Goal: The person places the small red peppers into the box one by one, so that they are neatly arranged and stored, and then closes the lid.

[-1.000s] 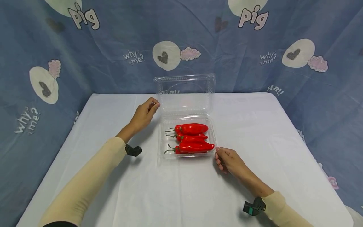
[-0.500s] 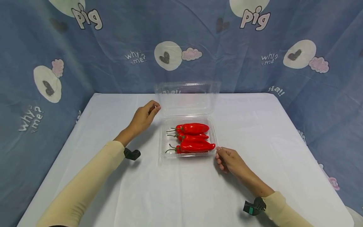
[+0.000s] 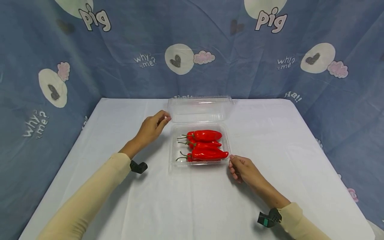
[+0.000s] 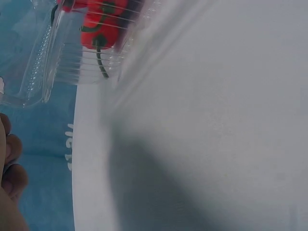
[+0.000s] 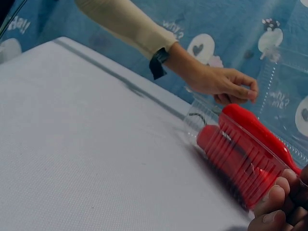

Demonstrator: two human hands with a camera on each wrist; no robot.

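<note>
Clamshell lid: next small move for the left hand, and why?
Probably carry the lid forward and down over the tray. The left hand pinches its left corner, and it lies tipped far back from its hinge. Three red peppers already lie in the tray, and the right hand steadies the tray's near right corner.

Bare tablecloth (image 3: 192, 200) all round; open lid (image 3: 199, 108) behind the peppers (image 3: 204, 145).

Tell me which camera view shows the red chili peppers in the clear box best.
The head view: all of the red chili peppers lie in plain sight, side by side in the clear plastic clamshell box, stems pointing left. The right wrist view shows them close but end-on through the ribbed wall. The left wrist view catches only one stem end at the frame's top.
</note>
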